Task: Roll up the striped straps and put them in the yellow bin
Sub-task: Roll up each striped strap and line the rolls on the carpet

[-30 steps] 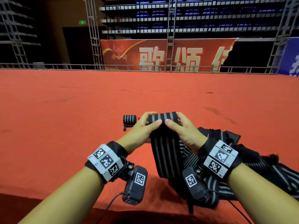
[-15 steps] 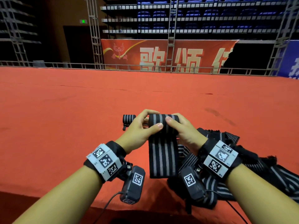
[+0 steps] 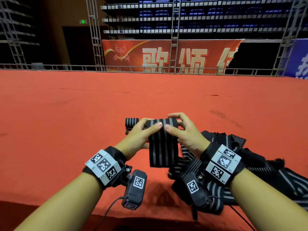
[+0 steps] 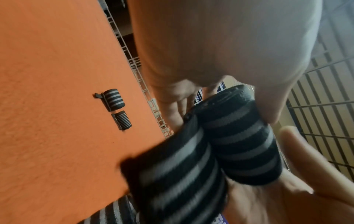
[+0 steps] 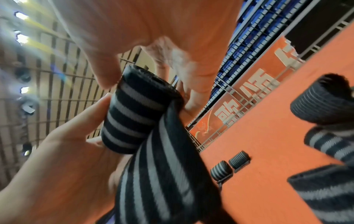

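A black strap with grey stripes is held up over the red carpet, its top wound into a thick roll. My left hand grips the roll's left end, thumb on its front. My right hand grips the right end, thumb on the front and fingers curled over the top. The loose tail hangs down between my wrists. Two finished rolls lie on the carpet: a wide-striped one and a fine-striped one. No yellow bin is in view.
A heap of unrolled striped straps lies on the carpet to my right, under the right forearm. The red carpet stretches far ahead to a metal rail. Its front edge drops off just below my forearms.
The roll has grown thicker as my hands turned it, and the hanging tail has become shorter. My right fingers have shifted over the top of the roll.
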Demonstrator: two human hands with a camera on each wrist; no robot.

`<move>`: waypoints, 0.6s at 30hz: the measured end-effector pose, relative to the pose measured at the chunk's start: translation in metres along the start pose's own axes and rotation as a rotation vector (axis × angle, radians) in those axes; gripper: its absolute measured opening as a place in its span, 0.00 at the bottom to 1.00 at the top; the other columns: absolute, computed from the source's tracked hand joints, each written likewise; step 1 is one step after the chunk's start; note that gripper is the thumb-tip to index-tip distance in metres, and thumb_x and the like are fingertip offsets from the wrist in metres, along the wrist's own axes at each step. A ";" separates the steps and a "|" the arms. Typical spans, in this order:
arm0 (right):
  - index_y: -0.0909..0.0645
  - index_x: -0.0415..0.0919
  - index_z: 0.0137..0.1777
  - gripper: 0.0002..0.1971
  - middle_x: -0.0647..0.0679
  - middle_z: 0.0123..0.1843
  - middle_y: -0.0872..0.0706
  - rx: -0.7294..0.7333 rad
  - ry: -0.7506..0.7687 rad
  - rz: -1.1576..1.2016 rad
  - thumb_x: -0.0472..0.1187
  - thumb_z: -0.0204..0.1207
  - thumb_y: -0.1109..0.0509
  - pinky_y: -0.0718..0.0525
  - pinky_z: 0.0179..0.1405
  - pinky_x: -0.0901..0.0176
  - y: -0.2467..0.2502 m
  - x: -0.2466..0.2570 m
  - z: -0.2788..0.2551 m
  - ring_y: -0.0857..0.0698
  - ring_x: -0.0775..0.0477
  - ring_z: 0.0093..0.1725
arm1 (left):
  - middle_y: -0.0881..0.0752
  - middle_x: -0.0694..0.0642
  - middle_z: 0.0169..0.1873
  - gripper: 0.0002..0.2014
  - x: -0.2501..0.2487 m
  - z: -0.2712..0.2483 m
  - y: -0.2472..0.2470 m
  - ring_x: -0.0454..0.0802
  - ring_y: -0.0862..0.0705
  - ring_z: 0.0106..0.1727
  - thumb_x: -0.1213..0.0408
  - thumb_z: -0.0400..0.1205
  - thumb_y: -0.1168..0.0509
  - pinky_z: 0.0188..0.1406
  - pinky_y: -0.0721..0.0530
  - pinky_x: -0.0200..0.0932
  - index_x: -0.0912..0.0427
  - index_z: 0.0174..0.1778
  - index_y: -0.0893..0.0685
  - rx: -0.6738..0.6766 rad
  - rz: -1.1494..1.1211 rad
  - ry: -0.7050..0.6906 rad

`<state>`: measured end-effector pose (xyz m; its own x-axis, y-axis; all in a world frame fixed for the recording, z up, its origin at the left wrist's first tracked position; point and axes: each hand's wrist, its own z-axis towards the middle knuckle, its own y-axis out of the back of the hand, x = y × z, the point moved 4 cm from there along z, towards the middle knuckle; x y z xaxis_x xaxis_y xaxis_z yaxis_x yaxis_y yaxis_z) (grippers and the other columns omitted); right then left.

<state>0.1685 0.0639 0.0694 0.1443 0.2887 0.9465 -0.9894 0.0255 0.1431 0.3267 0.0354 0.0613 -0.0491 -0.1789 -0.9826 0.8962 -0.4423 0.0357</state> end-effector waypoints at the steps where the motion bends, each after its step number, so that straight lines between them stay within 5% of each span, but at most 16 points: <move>1: 0.25 0.48 0.63 0.18 0.45 0.55 0.17 0.009 -0.072 0.058 0.52 0.77 0.28 0.14 0.41 0.52 -0.002 -0.002 -0.001 0.14 0.46 0.50 | 0.13 0.52 0.53 0.19 -0.001 0.000 0.003 0.48 0.12 0.55 0.49 0.79 0.27 0.49 0.12 0.49 0.51 0.62 0.21 -0.029 0.050 -0.049; 4: 0.26 0.41 0.65 0.17 0.42 0.54 0.16 0.076 -0.240 0.144 0.51 0.83 0.35 0.13 0.42 0.44 -0.003 -0.009 -0.001 0.14 0.40 0.49 | 0.14 0.53 0.57 0.27 -0.001 0.000 0.008 0.47 0.14 0.58 0.46 0.72 0.23 0.51 0.13 0.44 0.44 0.64 0.23 -0.069 0.183 -0.155; 6: 0.27 0.38 0.66 0.15 0.36 0.57 0.16 0.078 -0.198 0.134 0.45 0.83 0.35 0.14 0.50 0.38 -0.001 -0.009 -0.001 0.13 0.37 0.51 | 0.16 0.55 0.60 0.27 0.002 -0.002 0.007 0.48 0.13 0.59 0.45 0.73 0.24 0.51 0.13 0.45 0.44 0.66 0.24 -0.038 0.145 -0.112; 9: 0.26 0.43 0.67 0.15 0.34 0.62 0.18 0.014 -0.084 0.108 0.39 0.82 0.32 0.10 0.47 0.43 -0.001 -0.009 -0.002 0.12 0.40 0.54 | 0.15 0.54 0.59 0.20 0.008 -0.004 0.006 0.50 0.10 0.53 0.49 0.81 0.32 0.45 0.13 0.46 0.52 0.67 0.24 -0.015 0.010 0.025; 12: 0.25 0.45 0.66 0.15 0.41 0.59 0.15 0.019 -0.170 0.158 0.46 0.82 0.33 0.11 0.49 0.43 -0.009 -0.019 -0.003 0.12 0.43 0.55 | 0.15 0.56 0.54 0.13 0.012 -0.005 0.010 0.52 0.10 0.52 0.59 0.83 0.32 0.41 0.13 0.45 0.54 0.63 0.23 -0.041 -0.006 0.000; 18: 0.20 0.48 0.57 0.11 0.44 0.51 0.11 0.113 -0.411 0.132 0.52 0.83 0.35 0.13 0.52 0.36 -0.027 -0.038 0.005 0.12 0.41 0.50 | 0.19 0.64 0.61 0.19 0.035 -0.007 0.027 0.56 0.13 0.60 0.65 0.81 0.28 0.47 0.10 0.49 0.51 0.67 0.23 -0.056 0.038 0.030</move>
<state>0.1900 0.0475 0.0306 0.0341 -0.1229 0.9918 -0.9950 -0.0976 0.0221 0.3522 0.0233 0.0265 -0.0021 -0.1678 -0.9858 0.9205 -0.3854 0.0637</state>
